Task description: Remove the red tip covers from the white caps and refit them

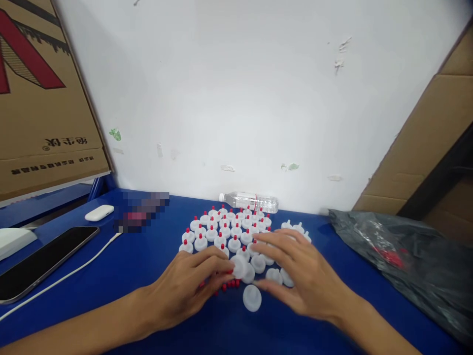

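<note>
Several small white plastic caps with red tips [225,228] stand packed together on the blue table [148,266]. Some plain white caps [252,298] lie nearer to me, along with a few loose red tips [231,284]. My left hand [188,288] rests by the red tips, its fingers curled and pinched toward a white cap; what it holds is hidden. My right hand [299,276] lies over the white caps on the right, fingers spread and slightly bent.
A clear water bottle [249,201] lies against the white wall. A phone [40,261], a white cable [74,273] and an earbud case [99,212] sit at the left. A dark plastic bag [402,261] fills the right. Cardboard boxes [44,98] flank both sides.
</note>
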`<action>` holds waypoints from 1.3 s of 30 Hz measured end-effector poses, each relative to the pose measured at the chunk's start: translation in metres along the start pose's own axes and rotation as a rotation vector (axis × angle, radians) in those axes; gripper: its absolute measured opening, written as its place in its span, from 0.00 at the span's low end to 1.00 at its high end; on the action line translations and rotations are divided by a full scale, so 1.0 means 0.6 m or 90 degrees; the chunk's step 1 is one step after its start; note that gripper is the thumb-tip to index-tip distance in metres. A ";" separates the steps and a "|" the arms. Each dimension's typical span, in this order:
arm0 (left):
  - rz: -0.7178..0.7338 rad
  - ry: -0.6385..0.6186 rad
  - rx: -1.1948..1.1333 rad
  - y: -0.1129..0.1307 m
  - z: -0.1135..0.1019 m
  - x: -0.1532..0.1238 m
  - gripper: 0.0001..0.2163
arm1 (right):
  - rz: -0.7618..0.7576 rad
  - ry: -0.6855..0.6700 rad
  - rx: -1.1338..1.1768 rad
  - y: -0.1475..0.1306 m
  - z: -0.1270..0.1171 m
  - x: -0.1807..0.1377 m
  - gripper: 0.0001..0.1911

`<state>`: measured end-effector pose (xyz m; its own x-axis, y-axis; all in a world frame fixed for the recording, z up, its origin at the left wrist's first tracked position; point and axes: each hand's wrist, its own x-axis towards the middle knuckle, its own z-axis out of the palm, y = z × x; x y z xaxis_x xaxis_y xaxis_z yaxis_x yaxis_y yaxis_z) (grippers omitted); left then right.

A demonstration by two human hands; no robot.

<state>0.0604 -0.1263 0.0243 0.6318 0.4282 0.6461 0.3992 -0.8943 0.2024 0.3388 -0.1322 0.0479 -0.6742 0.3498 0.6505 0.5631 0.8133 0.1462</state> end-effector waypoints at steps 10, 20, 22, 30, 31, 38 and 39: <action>0.010 -0.044 0.009 0.024 -0.004 0.001 0.02 | -0.078 0.041 -0.003 -0.054 0.023 0.023 0.10; 0.002 -0.123 0.010 0.035 -0.002 0.007 0.12 | -0.133 0.053 -0.051 -0.055 0.022 0.033 0.11; -0.052 -0.110 -0.045 0.038 -0.002 0.003 0.13 | -0.144 0.075 -0.073 -0.051 0.017 0.034 0.10; -0.137 -0.065 -0.155 0.013 -0.012 0.004 0.15 | 0.036 0.041 -0.265 0.076 -0.023 -0.026 0.11; -0.117 -0.074 -0.131 0.011 -0.011 0.005 0.13 | 0.075 0.032 -0.289 0.091 -0.024 -0.034 0.10; -0.065 -0.126 -0.021 0.010 -0.003 0.011 0.07 | 0.299 -0.046 -0.335 0.118 -0.025 -0.052 0.07; -0.061 -0.131 -0.020 0.009 -0.002 0.011 0.09 | 0.303 -0.037 -0.338 0.119 -0.028 -0.053 0.08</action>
<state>0.0658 -0.1284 0.0307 0.7153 0.5264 0.4596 0.4451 -0.8502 0.2810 0.4084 -0.0928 0.0504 -0.3141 0.6470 0.6948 0.9490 0.2358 0.2095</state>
